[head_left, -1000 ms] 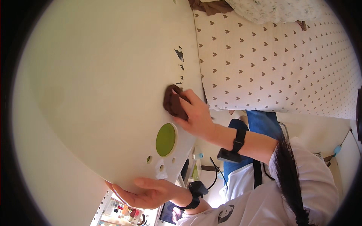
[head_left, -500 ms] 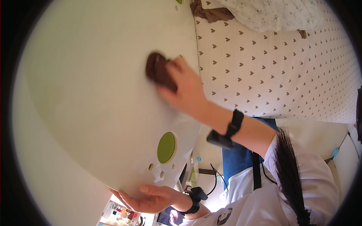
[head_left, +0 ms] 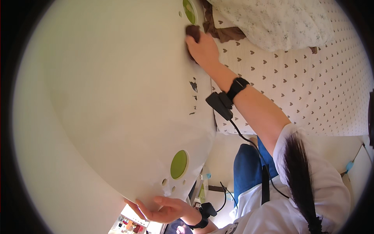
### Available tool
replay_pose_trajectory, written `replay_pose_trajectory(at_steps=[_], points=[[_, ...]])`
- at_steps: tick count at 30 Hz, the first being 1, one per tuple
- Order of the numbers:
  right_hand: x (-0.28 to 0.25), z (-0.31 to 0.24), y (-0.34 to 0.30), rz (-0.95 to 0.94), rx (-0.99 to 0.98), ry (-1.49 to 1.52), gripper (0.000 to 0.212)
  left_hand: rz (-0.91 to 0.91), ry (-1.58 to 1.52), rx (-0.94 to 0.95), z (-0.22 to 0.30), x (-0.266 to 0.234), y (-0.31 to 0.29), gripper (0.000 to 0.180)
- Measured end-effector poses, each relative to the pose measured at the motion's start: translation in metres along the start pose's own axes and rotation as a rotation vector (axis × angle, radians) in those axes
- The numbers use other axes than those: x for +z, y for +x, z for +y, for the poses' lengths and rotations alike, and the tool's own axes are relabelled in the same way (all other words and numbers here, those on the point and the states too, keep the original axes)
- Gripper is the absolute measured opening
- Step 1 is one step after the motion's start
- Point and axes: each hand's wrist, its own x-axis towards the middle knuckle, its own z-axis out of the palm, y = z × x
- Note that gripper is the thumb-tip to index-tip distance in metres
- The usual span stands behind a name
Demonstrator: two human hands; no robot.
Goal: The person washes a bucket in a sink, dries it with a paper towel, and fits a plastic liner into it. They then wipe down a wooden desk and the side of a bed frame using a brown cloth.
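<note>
My right hand (head_left: 203,48) is closed on a dark brown cloth (head_left: 193,32), pressing it against a large white panel (head_left: 113,85) near the panel's right edge. Just beyond the cloth is a green oval inset (head_left: 189,11). My left hand (head_left: 163,210) touches the panel's lower edge, its fingers stretched out and thumb apart, with nothing in it. Above that hand, a green round inset (head_left: 179,165) and several small holes (head_left: 173,188) form a paw shape. Dark scuffed patches (head_left: 193,86) mark the panel below my right hand.
To the right lies a heart-patterned sheet (head_left: 272,78) with a pale floral cover (head_left: 272,23) and brown fabric (head_left: 226,33) at its far end. A black cable (head_left: 243,136) hangs from my right wrist device. Small items (head_left: 130,226) stand at the bottom.
My right hand has moved the cloth away and to the right, from the panel's middle to near its right edge. Dark patches now show. The left hand stays at the lower edge.
</note>
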Motion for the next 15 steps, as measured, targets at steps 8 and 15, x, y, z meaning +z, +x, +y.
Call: replay_pose_trajectory(at_steps=[8, 15], points=[[-0.047, -0.111, -0.116, -0.136, -0.663, 0.183, 0.049, -0.105, -0.048, 0.009, -0.007, -0.01, -0.001, 0.035], [-0.035, -0.127, -0.013, -0.055, -0.322, 0.053, 0.043, -0.066, -0.075, 0.015, 0.004, -0.005, 0.003, 0.033]])
